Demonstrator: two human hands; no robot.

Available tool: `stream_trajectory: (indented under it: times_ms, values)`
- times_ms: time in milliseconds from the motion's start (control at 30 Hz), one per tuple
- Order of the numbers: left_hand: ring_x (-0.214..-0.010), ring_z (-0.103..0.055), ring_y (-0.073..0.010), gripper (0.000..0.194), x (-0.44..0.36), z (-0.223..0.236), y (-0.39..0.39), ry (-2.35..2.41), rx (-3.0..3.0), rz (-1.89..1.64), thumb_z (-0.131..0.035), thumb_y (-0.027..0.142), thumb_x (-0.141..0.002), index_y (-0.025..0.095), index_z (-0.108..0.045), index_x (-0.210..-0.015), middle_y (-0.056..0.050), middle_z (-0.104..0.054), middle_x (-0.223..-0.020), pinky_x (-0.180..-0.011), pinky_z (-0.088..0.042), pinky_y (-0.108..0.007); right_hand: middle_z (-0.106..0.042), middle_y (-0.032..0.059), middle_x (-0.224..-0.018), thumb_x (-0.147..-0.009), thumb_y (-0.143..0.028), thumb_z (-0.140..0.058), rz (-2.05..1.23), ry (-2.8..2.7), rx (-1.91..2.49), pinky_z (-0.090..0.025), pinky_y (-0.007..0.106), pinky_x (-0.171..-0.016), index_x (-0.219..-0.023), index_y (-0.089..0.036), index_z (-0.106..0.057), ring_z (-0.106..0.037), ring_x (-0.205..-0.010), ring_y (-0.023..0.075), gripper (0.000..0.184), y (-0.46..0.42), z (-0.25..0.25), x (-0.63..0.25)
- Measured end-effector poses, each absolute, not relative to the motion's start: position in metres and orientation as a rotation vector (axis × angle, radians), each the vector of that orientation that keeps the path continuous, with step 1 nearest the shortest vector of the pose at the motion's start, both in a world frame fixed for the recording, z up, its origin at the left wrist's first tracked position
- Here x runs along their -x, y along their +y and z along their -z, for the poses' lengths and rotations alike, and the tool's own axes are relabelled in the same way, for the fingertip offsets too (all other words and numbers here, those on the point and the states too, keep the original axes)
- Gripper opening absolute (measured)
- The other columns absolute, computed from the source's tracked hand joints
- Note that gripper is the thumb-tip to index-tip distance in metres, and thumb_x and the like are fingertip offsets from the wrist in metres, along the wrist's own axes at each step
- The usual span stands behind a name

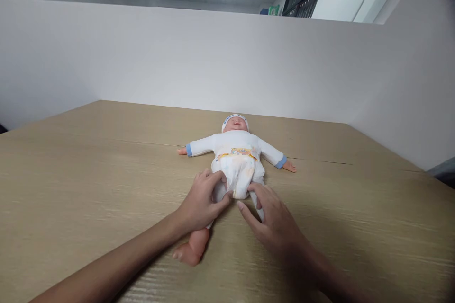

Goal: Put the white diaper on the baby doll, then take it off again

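A baby doll [236, 144] lies on its back on the wooden table [88, 175], head away from me, arms spread out. It wears a white top, a white cap and a diaper [239, 170] with a coloured waistband. My left hand [201, 201] curls round the doll's leg and the diaper's left edge, thumb pressed on the diaper. On the other side my right hand [272, 215] rests on the other leg, fingers pinching at the diaper's right lower edge. One bare foot [188, 252] sticks out beneath my left wrist.
White partition walls [213, 57] close off the table at the back and right. The tabletop runs wide to the left and right of the doll. Ceiling lights show above the partition.
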State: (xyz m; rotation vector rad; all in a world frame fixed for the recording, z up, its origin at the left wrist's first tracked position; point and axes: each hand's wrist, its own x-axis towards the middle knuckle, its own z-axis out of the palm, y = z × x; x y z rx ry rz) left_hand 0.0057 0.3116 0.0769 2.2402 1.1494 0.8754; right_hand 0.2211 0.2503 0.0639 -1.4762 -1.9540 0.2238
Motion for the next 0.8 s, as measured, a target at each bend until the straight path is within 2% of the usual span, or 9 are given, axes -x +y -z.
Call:
stream_trajectory:
  times_ms: [133,267,400,467,633,733,800]
  values:
    - [-0.102,-0.060,-0.0260,0.020,-0.006,-0.071,0.311,1.158,-2.137,-0.969,-0.069,0.037,-0.095,0.023,-0.060,-0.107,-0.004,-0.068,-0.108,-0.094,-0.046,-0.042,-0.065,0.0033,-0.084,-0.105,-0.041,-0.057,-0.257,-1.962,1.482,-0.049,0.034,-0.070,-0.108,-0.024,-0.065,-0.061,-0.078,0.0236,0.019,0.247,-0.066,-0.223]
    - [-0.108,-0.062,-0.0261,0.024,-0.005,-0.066,0.313,1.126,-2.063,-1.007,-0.072,0.032,-0.092,0.023,-0.057,-0.109,-0.005,-0.069,-0.116,-0.096,-0.048,-0.041,-0.063,0.0018,-0.081,-0.104,-0.044,-0.059,-0.260,-1.924,1.502,-0.048,0.033,-0.067,-0.108,-0.024,-0.065,-0.061,-0.074,0.0223,0.021,0.249,-0.061,-0.223]
    - [-0.112,-0.064,-0.0272,0.028,-0.006,-0.063,0.316,1.113,-2.013,-0.992,-0.074,0.034,-0.092,0.023,-0.055,-0.110,-0.006,-0.069,-0.117,-0.097,-0.050,-0.042,-0.057,-0.0018,-0.073,-0.100,-0.046,-0.063,-0.297,-1.831,1.590,-0.041,0.031,-0.060,-0.100,-0.025,-0.061,-0.054,-0.062,0.0187,0.022,0.254,-0.055,-0.220]
    - [-0.113,-0.065,-0.0267,0.031,-0.006,-0.061,0.318,1.096,-1.963,-1.016,-0.076,0.035,-0.092,0.023,-0.054,-0.111,-0.007,-0.069,-0.118,-0.099,-0.050,-0.042,-0.056,-0.0045,-0.070,-0.098,-0.047,-0.064,-0.388,-1.747,1.619,-0.039,0.030,-0.057,-0.102,-0.025,-0.057,-0.050,-0.056,0.0169,0.024,0.258,-0.054,-0.221]
    - [-0.116,-0.067,-0.0253,0.046,-0.006,-0.051,0.320,1.068,-1.761,-1.089,-0.082,0.038,-0.090,0.025,-0.048,-0.119,-0.008,-0.069,-0.120,-0.103,-0.052,-0.044,-0.075,0.0008,-0.096,-0.096,-0.052,-0.068,-0.600,-1.554,1.528,-0.045,0.030,-0.059,-0.117,-0.025,-0.051,-0.052,-0.058,0.0144,0.038,0.265,-0.058,-0.233]
    - [-0.112,-0.069,-0.0251,0.053,-0.005,-0.048,0.320,1.141,-1.682,-1.104,-0.084,0.042,-0.088,0.025,-0.048,-0.121,-0.008,-0.070,-0.121,-0.101,-0.053,-0.044,-0.078,0.0041,-0.105,-0.094,-0.058,-0.072,-0.623,-1.552,1.569,-0.046,0.031,-0.062,-0.107,-0.024,-0.060,-0.054,-0.060,0.0146,0.038,0.265,-0.065,-0.243]
    - [-0.108,-0.070,-0.0243,0.050,-0.004,-0.051,0.320,1.173,-1.674,-1.096,-0.084,0.044,-0.087,0.023,-0.051,-0.119,-0.008,-0.071,-0.121,-0.099,-0.053,-0.043,-0.080,0.0041,-0.106,-0.094,-0.060,-0.072,-0.630,-1.589,1.596,-0.046,0.032,-0.062,-0.100,-0.025,-0.066,-0.056,-0.061,0.0156,0.036,0.264,-0.069,-0.246]
